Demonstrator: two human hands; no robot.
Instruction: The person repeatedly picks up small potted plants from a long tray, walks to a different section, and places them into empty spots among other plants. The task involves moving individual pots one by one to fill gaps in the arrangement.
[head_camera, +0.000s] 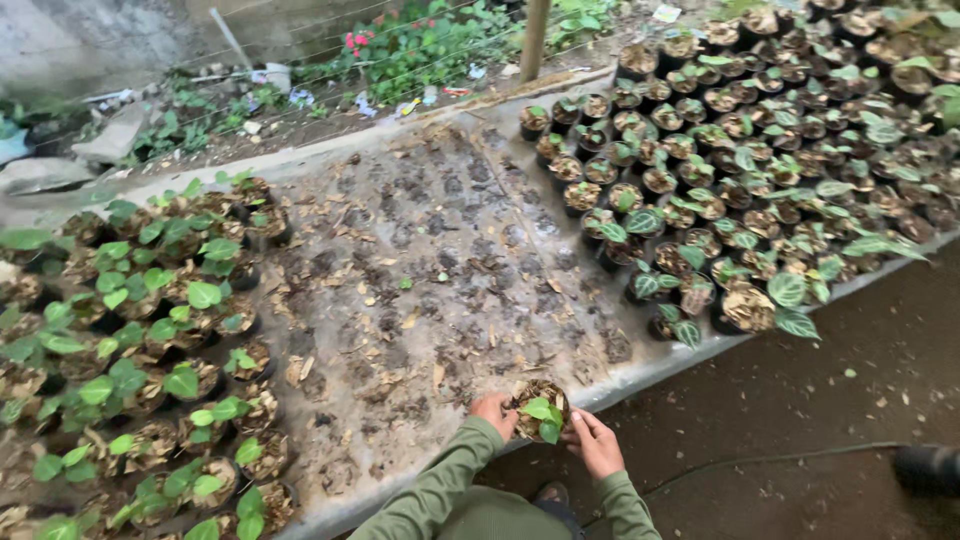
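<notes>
Green-leaved seedling in a small black round pot (540, 408) is cupped from both sides, left hand (493, 414) and right hand (594, 442) closed around it, steadied over the near edge of the grey leaf-littered sheet (430, 270). Potted seedling rows (740, 170) are massed beyond.

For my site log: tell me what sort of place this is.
Probably an outdoor plant nursery: rows of small potted seedlings on a sheeted bench, and both hands around one potted seedling.

A small dark pot (538, 408) with a green-leaved seedling sits upright at the bench's near edge.
</notes>
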